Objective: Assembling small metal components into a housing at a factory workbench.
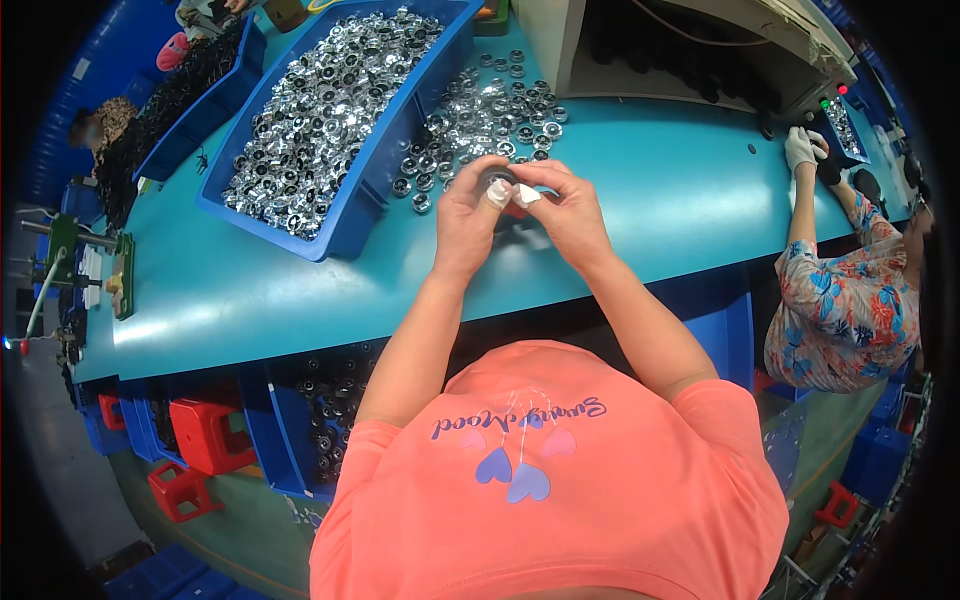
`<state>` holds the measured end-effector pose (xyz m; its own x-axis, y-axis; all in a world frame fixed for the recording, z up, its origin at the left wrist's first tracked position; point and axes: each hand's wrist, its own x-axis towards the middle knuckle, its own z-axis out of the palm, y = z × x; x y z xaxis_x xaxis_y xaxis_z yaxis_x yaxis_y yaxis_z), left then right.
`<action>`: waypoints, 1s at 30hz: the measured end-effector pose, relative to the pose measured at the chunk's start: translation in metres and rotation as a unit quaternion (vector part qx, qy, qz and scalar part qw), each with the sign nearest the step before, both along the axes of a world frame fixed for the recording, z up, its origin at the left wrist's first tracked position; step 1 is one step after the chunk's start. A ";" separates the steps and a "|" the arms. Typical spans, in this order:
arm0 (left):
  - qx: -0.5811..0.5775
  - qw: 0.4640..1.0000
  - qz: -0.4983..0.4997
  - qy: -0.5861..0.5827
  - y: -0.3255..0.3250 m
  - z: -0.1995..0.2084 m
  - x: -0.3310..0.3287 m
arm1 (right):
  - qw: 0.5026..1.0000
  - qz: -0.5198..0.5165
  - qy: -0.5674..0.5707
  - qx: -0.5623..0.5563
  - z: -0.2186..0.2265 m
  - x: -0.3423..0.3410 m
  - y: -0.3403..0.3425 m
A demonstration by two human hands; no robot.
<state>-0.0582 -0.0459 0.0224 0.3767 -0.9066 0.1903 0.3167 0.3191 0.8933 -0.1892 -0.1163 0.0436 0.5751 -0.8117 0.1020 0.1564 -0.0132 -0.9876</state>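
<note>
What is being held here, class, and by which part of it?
A dark round part, apparently at its rim, by left grip and right grip; its underside is hidden.

Bin (370, 195) on table (680, 190), parts (310, 130) inside, loose parts (488, 108) to its right

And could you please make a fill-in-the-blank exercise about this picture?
The large tray of shiny parts is coloured ____.
The left hand and right hand hold one dark round part; their thumb wraps are ____.
The low stools are coloured ____.
A co-worker's glove shows on the picture's ____ side.

Missing words: blue; white; red; right.
</note>
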 end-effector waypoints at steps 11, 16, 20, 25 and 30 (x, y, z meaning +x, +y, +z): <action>0.012 0.990 0.135 -0.034 0.002 -0.007 -0.009 | 0.995 -0.034 0.011 -0.090 -0.007 0.006 0.017; 0.052 0.993 0.110 -0.006 0.002 -0.003 -0.004 | 0.995 -0.031 0.038 -0.090 -0.006 0.010 0.012; 0.032 0.994 0.104 -0.014 0.001 0.000 -0.002 | 0.999 -0.003 0.006 -0.031 -0.004 0.011 0.010; 0.058 0.985 0.152 -0.060 0.002 -0.008 -0.006 | 0.993 -0.009 0.060 -0.097 -0.018 0.009 0.010; 0.117 0.986 0.106 -0.050 0.000 -0.009 0.012 | 0.999 0.024 0.032 -0.021 -0.013 0.018 0.007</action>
<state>-0.0467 -0.0460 0.0131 0.5517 -0.8335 0.0310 0.1711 0.1495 0.9738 -0.1716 -0.1092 0.0304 0.6196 -0.7790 0.0961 0.0939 -0.0480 -0.9944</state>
